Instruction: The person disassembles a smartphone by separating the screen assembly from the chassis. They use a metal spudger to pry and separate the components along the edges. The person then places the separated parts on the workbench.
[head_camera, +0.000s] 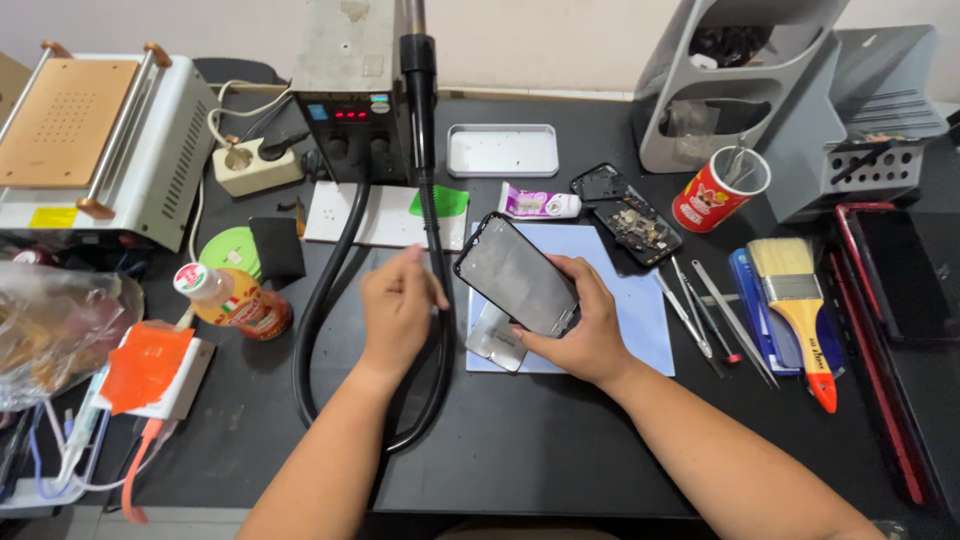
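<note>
Your right hand (585, 330) has its fingers clamped on the phone screen (517, 274), long axis running upper-left, while your left hand (398, 305), fingers pinched together, sits just left of it.

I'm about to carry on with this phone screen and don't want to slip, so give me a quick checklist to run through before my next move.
1. Right hand grips the phone screen at its lower edge: ok.
2. Screen tilted over the blue mat: ok.
3. Left hand holds a tool: cannot tell, fingers pinched.
4. Black hose loops beside left hand, crowding it: not ok.
5. Tweezers near the mat: ok.
6. Bottle clear of the mat: ok.
</note>
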